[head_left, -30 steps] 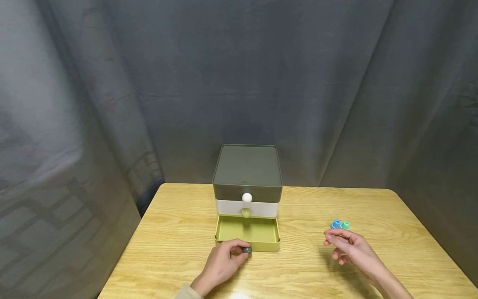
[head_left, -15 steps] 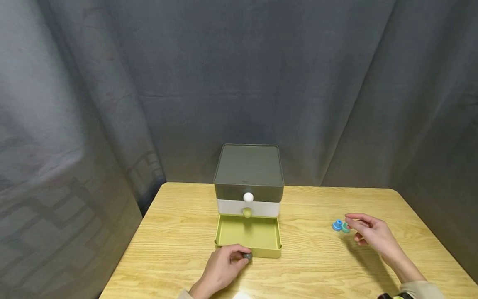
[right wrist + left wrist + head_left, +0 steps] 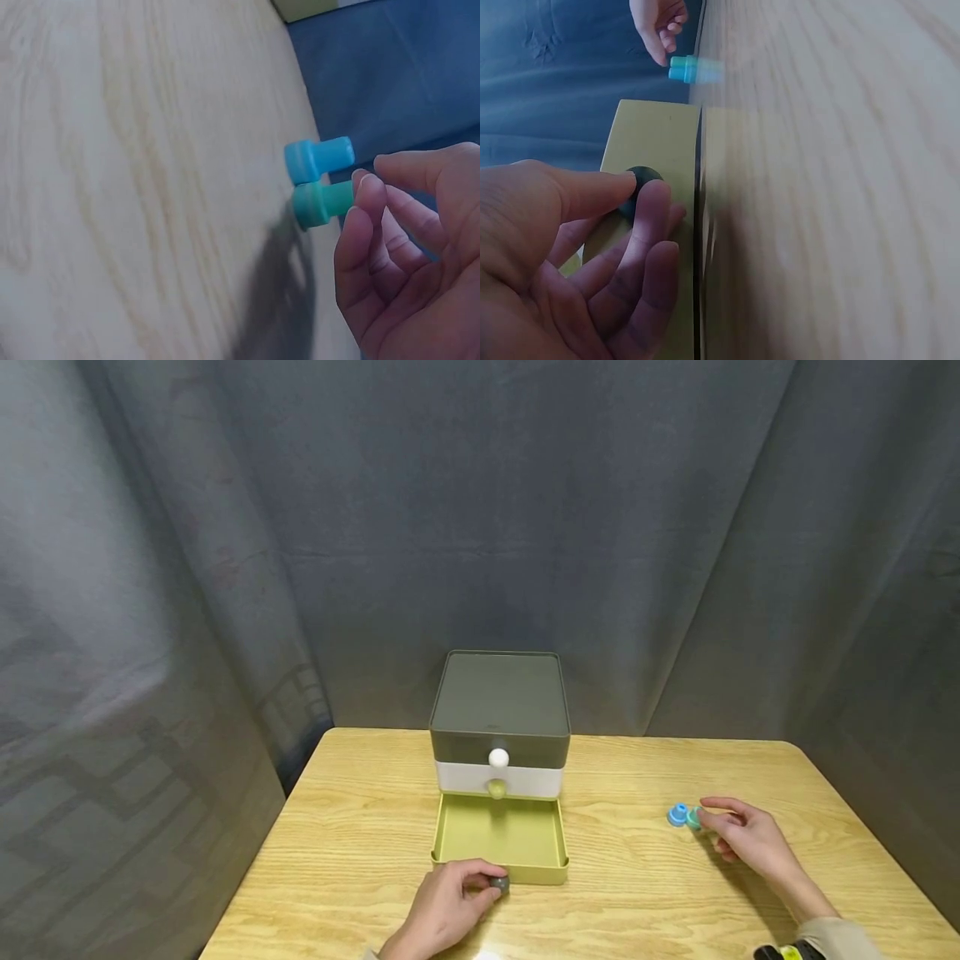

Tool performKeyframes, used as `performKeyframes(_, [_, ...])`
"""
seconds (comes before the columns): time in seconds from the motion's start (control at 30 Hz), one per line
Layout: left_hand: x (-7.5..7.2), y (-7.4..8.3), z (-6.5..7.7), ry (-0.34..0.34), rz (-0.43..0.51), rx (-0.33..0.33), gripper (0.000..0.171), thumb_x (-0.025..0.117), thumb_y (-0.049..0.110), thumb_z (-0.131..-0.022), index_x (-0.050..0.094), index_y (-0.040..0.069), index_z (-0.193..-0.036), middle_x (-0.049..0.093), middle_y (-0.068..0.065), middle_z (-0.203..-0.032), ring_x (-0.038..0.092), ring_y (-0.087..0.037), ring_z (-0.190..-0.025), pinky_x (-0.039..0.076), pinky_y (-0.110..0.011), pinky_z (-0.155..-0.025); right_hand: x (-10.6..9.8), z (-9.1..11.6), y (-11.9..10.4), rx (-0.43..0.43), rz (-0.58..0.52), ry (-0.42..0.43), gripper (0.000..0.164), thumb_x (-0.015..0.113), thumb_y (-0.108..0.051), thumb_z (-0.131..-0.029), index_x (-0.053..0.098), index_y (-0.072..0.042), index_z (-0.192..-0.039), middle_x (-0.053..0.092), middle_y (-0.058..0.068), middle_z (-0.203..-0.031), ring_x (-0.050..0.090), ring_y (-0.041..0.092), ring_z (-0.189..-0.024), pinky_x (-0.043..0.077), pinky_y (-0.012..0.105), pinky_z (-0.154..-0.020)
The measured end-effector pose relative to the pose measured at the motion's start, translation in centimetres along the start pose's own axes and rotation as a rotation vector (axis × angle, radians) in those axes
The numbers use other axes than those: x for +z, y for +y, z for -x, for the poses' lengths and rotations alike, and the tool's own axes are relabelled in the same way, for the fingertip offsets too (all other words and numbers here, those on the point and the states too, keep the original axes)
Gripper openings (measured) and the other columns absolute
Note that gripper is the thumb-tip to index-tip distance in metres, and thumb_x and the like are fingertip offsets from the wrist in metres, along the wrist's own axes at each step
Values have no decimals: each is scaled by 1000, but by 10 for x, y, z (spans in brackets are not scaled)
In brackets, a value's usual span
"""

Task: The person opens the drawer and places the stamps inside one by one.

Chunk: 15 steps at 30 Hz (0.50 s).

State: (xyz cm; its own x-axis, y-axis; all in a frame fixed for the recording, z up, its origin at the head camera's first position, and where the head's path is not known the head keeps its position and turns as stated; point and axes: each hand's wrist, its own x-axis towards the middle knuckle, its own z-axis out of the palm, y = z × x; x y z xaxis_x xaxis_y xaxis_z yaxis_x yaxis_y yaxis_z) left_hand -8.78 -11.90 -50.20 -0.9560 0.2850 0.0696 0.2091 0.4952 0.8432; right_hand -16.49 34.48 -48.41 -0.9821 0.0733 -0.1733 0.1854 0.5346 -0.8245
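Note:
My left hand (image 3: pixel 448 906) pinches the dark round knob (image 3: pixel 500 883) of the bottom drawer (image 3: pixel 537 874), thumb and forefinger on either side of it. This yellow-green drawer stands pulled out, and its visible floor is bare. Off to the right, my right hand (image 3: pixel 752 841) has its fingertips at the narrow top of a small green stepped plastic piece (image 3: pixel 319 204). The thumb is still apart from that piece in the right wrist view. Beside the green piece stands a similar blue piece (image 3: pixel 319 158), touching it, wide end on the table.
Above the drawer sits the rest of the drawer box: a white tier (image 3: pixel 459 775) with a yellow-green knob (image 3: pixel 497 789), and a dark grey top tier (image 3: pixel 500 693) with a white knob (image 3: pixel 498 758). A grey curtain (image 3: pixel 600 527) hangs behind the wooden table (image 3: pixel 615 893).
The bottom drawer has come farther out toward me with my left hand on its knob. My right hand has moved right and away from me, then lowered to the green piece.

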Motion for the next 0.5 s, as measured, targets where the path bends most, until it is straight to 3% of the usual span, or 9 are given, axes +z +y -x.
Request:
performKeyframes(0.23, [-1,-1,0,-9,25,-5,17,82,20,-94,83,24,-110,81,12,-95,76,-4,-90,54,-23,-73,3,-3,4,23,-18,12,63,64,-36,-108,48,8,-150,76,-7,-94,66,11,-69,58,27,-64])
performKeyframes(0.5, [-2,-2,0,-35,67,-38,17,81,17,-95,83,22,-111,81,9,-98,66,1,-70,53,-21,-60,6,-7,10,30,-29,33,66,64,-35,-108,42,7,-154,76,-10,-92,67,10,-68,59,26,-63])
